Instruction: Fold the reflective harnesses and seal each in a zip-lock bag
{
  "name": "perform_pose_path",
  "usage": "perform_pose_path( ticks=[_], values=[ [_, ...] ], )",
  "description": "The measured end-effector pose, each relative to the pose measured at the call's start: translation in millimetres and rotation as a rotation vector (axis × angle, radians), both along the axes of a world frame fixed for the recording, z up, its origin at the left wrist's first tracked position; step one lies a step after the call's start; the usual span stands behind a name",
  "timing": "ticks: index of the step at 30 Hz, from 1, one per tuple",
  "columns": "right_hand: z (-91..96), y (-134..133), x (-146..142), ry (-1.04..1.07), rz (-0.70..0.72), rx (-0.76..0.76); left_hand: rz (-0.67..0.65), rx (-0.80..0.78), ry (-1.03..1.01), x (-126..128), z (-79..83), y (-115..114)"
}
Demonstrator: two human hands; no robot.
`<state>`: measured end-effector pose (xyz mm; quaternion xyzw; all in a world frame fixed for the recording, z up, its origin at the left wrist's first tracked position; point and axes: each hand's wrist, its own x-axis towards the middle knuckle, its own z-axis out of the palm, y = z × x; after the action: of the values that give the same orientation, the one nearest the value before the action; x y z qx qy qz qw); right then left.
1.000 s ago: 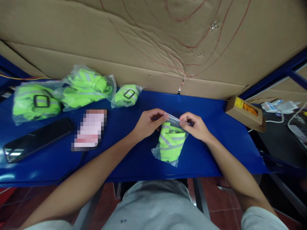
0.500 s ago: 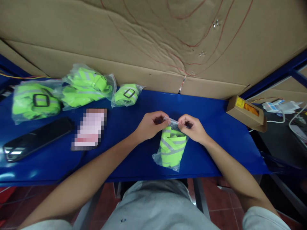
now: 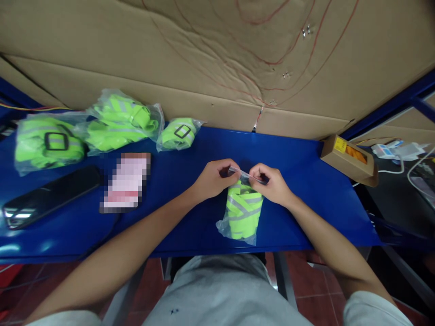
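A clear plastic zip bag [image 3: 222,226] lies near the front edge of the blue table. Inside it is a rolled neon-yellow strap with grey reflective stripes [image 3: 244,213]. My left hand [image 3: 217,176] pinches the left part of the bag's top edge between thumb and fingers. On the right part of that same edge, my right hand [image 3: 272,183] is closed in a pinch, thumb near the other thumb. The fingertips hide some of the bag's mouth.
Bagged neon straps [image 3: 122,120] lie along the back left, one bag showing a black buckle [image 3: 56,141]. A dark glossy object [image 3: 50,197] and a pixelated phone-like item [image 3: 125,181] sit at left. At right stands a cardboard box [image 3: 350,158]. Behind the blue table [image 3: 190,226] rises a cardboard wall [image 3: 170,54].
My right hand has shifted slightly left along the bag's top edge, closer to my left hand. My left hand stays nearly in place, still pinching the bag.
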<state>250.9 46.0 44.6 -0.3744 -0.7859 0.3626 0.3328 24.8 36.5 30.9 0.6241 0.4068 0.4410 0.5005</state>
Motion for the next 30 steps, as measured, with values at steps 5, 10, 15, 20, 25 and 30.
perform_pose_path(
  ticks=[5,10,15,20,25,30],
  values=[
    [-0.5,-1.7,-0.7,-0.007,0.009,0.026,-0.022,-0.016,-0.008,0.9,1.9,-1.1],
    [0.8,-4.0,-2.4,-0.037,-0.023,0.112,-0.034,-0.074,-0.022,3.0,4.3,-3.1],
    [-0.9,-2.9,-0.8,-0.061,-0.013,0.154,-0.040,-0.070,0.006,2.4,4.2,-2.1],
    [-3.0,-1.8,-0.9,-0.057,-0.003,0.102,-0.040,-0.022,0.054,1.7,2.1,-1.7],
    [-3.1,-3.9,-3.4,-0.007,0.006,-0.018,-0.033,0.049,0.082,0.9,2.6,-3.8],
    [-4.0,-4.1,-3.6,-0.014,0.003,0.001,-0.036,0.043,0.096,1.5,-0.5,-3.0]
  ],
)
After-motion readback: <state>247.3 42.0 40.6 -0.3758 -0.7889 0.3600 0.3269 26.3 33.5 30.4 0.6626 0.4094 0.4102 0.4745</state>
